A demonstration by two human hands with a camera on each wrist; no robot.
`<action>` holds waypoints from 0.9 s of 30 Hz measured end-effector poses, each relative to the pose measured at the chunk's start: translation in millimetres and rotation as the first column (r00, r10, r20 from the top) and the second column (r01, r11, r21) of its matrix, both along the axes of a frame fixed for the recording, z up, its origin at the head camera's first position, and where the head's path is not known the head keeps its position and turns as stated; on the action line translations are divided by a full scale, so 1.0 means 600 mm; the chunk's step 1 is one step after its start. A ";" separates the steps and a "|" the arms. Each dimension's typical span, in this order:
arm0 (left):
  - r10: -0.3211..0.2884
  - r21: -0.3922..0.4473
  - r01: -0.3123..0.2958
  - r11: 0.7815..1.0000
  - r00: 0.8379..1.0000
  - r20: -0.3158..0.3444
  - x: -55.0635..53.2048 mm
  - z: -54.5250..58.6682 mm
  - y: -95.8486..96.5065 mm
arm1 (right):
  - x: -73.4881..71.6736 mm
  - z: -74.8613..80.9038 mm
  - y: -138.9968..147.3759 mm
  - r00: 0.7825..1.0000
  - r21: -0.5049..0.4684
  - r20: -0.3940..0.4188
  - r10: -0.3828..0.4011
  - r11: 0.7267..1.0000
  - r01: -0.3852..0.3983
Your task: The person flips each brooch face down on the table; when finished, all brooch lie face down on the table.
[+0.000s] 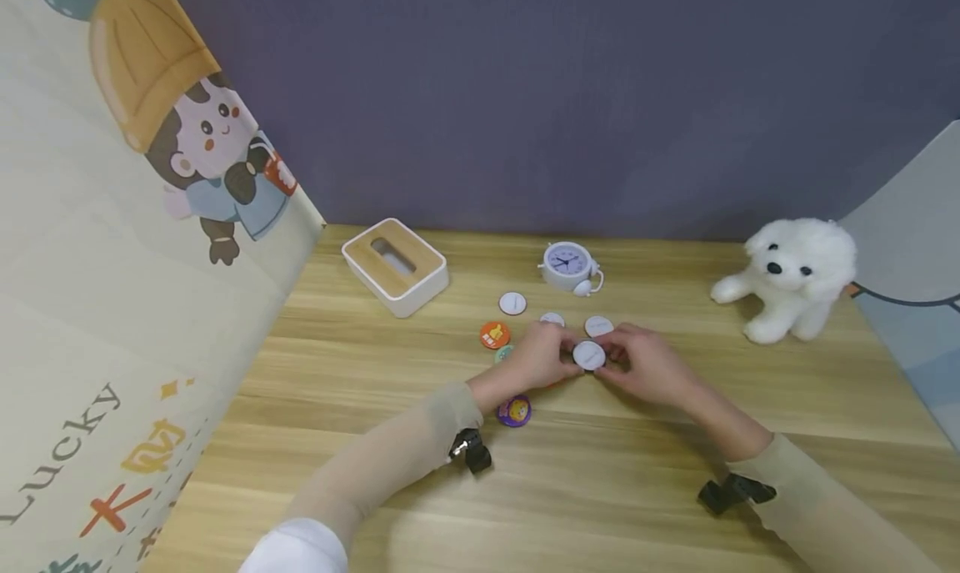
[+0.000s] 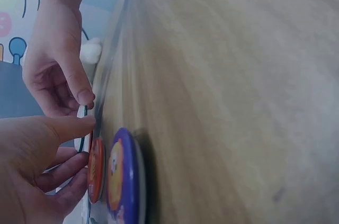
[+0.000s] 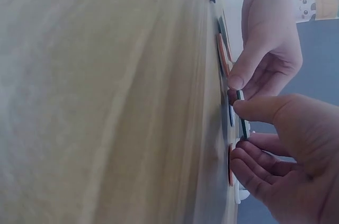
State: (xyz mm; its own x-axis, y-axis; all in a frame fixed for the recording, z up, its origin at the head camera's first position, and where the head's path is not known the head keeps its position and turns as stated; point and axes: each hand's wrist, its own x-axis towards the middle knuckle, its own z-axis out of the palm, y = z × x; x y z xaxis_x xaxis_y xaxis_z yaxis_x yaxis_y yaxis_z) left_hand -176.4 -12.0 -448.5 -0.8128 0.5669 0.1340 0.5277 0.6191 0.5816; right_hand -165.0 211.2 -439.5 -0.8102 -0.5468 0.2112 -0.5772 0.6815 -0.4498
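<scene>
Both hands pinch one round badge, white face up (image 1: 589, 355), by its edges. My left hand (image 1: 538, 358) holds its left side between thumb and fingers; my right hand (image 1: 647, 366) grips the right side. In the right wrist view the badge's thin dark edge (image 3: 243, 123) shows between the fingertips, close over the table. A purple badge with a cartoon picture (image 1: 514, 410) lies below the left wrist, and an orange badge (image 2: 96, 170) lies beside it. Partly hidden by the left hand are a green badge (image 1: 503, 354) and a white-faced one (image 1: 552, 318).
More badges lie on the wooden table (image 1: 360, 381): an orange one (image 1: 495, 334) and two white-faced ones (image 1: 513, 304). Behind them stands a white alarm clock (image 1: 567, 266). A tissue box (image 1: 395, 266) is at the back left, a white plush dog (image 1: 791, 279) at the right.
</scene>
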 end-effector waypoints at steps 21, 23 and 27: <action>-0.041 -0.041 0.042 0.998 0.998 0.038 -0.014 0.014 -0.019 | 0.013 0.010 -0.004 0.999 0.056 -0.030 -0.013 0.998 0.014; -0.013 -0.032 0.015 0.999 0.998 0.063 -0.014 0.020 -0.035 | 0.013 0.014 -0.009 0.999 0.069 -0.044 -0.027 0.997 0.030; 0.041 -0.056 -0.038 0.998 0.997 0.065 -0.008 0.024 -0.067 | 0.009 0.020 -0.027 0.999 0.085 -0.040 -0.014 0.996 0.018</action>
